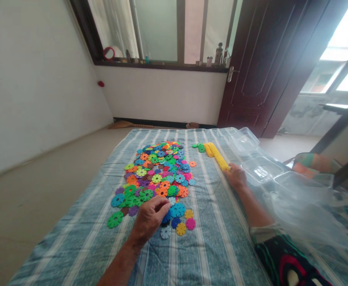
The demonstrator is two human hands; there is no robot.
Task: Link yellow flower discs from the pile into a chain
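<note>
Bright notched plastic snowflake discs [156,178] lie in a long, loose pile on the striped cloth. Over the near end of that pile is my left hand [150,216], thumb and forefinger pinched together. A pale disc [172,201] shows right beside its fingertips; whether they grip it, I cannot tell. My right hand [236,175] is closed at the near end of a long row of yellow discs [218,157] packed face to face. Beyond it lie a shorter yellow row [208,150] and some green discs [201,147].
Clear plastic boxes [261,170] stand along the right side of the cloth-covered surface [209,238]. Clear plastic sheeting [307,218] lies nearer, by my right forearm. A dark red door [260,59] and a windowsill [162,65] with small items are behind.
</note>
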